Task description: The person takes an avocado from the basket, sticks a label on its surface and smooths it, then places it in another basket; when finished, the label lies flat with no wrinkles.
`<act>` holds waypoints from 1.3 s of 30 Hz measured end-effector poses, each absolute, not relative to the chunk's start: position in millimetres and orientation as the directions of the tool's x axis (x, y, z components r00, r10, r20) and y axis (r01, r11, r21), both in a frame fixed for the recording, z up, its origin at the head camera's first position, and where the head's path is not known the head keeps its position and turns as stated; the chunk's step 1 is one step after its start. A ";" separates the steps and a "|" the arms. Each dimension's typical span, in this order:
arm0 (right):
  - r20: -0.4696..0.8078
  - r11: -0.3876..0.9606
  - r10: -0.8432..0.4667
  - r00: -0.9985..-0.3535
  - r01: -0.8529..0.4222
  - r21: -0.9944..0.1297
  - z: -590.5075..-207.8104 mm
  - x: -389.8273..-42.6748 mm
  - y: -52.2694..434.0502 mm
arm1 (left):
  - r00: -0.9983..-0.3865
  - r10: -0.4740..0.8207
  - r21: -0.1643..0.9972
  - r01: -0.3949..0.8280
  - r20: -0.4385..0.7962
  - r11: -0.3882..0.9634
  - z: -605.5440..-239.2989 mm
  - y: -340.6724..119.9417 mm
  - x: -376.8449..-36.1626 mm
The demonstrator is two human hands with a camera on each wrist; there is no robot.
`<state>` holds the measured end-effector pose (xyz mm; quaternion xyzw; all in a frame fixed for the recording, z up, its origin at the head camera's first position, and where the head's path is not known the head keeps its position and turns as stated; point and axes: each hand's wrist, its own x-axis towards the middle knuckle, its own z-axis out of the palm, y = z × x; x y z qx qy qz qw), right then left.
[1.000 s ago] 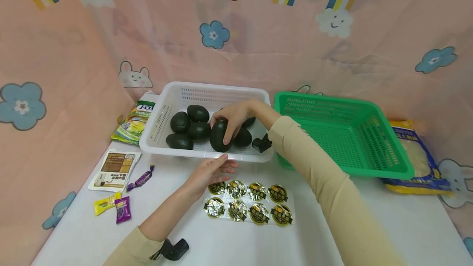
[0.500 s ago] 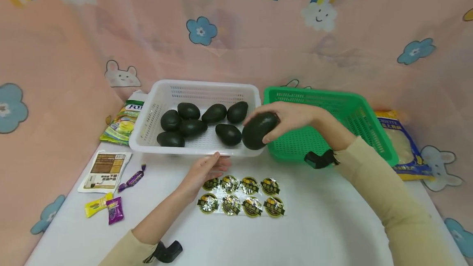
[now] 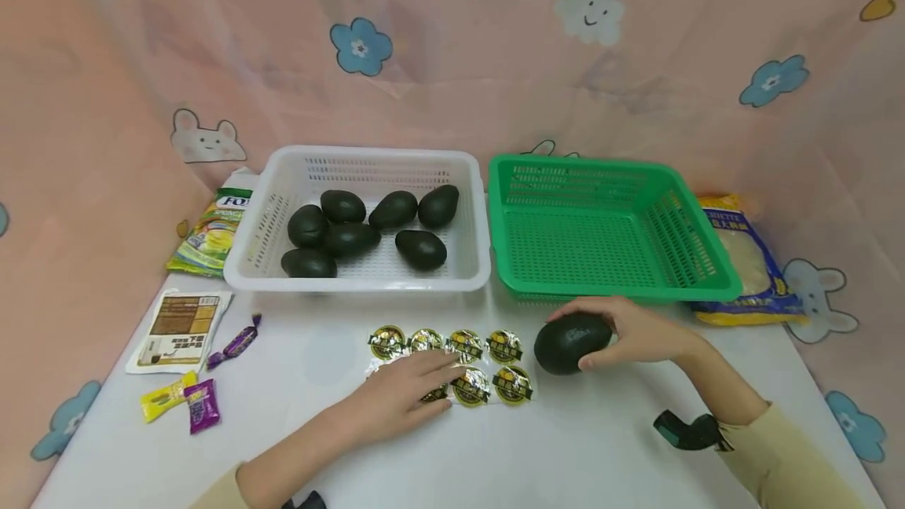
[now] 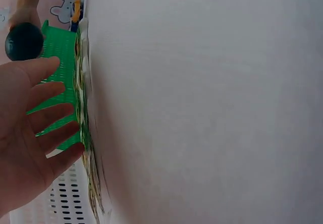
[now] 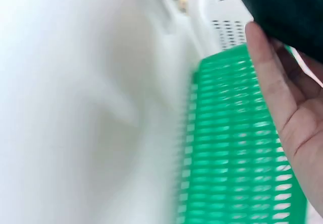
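One dark avocado (image 3: 571,342) is held just right of the sticker sheet (image 3: 488,366), the right hand (image 3: 625,330) curled round it in a firm-looking grip. The left hand (image 3: 404,393) spreads over the sheet, fingers extended, holding nothing. To me this looks like readying a label; the next move likely calls for peeling one sticker free. Seven stickers (image 3: 504,347) show, some partly covered. Beyond the sheet stand two baskets: a white one (image 3: 357,285) with seven avocados (image 3: 420,250), a green one (image 3: 580,250) farther right. Left of the sheet lie three sweets (image 3: 203,405).
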<state>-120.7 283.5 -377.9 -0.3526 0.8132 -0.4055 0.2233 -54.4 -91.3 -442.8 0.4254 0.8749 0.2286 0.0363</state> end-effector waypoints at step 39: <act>-0.098 0.503 -0.710 -0.698 -0.403 -0.765 -425.5 -118.0 220.7 | -0.767 0.623 0.444 0.617 0.154 0.649 -428.6 -127.6 -57.3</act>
